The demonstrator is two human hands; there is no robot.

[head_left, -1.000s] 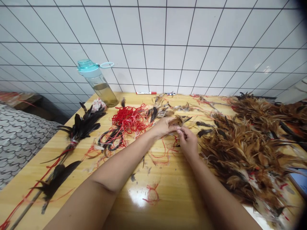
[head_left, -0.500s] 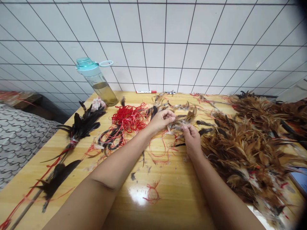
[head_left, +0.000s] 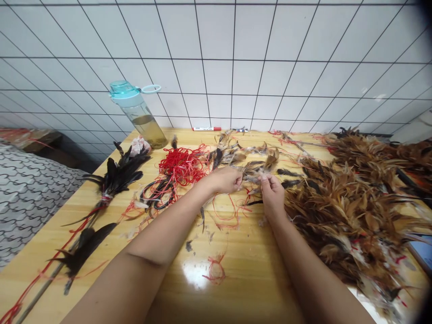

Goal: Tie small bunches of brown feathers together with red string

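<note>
My right hand (head_left: 272, 192) is closed in a pinch at the near edge of a small bunch of brown and grey feathers (head_left: 254, 168). Just left of that bunch, my left hand (head_left: 228, 180) is curled closed with its back turned up; what its fingers hold, if anything, is hidden. A tangled heap of red string (head_left: 182, 164) lies beyond my left forearm, with a dark cord loop beside it. Thin red strands (head_left: 225, 222) curve over the wooden table (head_left: 249, 270) below my hands.
A large pile of brown feathers (head_left: 340, 211) covers the table's right side. On the left lie a stick with black feathers (head_left: 116, 177) and a loose black feather (head_left: 86, 249). A water bottle (head_left: 145, 117) and a red marker (head_left: 206, 129) are near the tiled wall (head_left: 216, 74).
My left hand has turned over and curled, its fingers moving slightly down and away from the feather bunch. The right hand keeps its pinch in nearly the same place.
</note>
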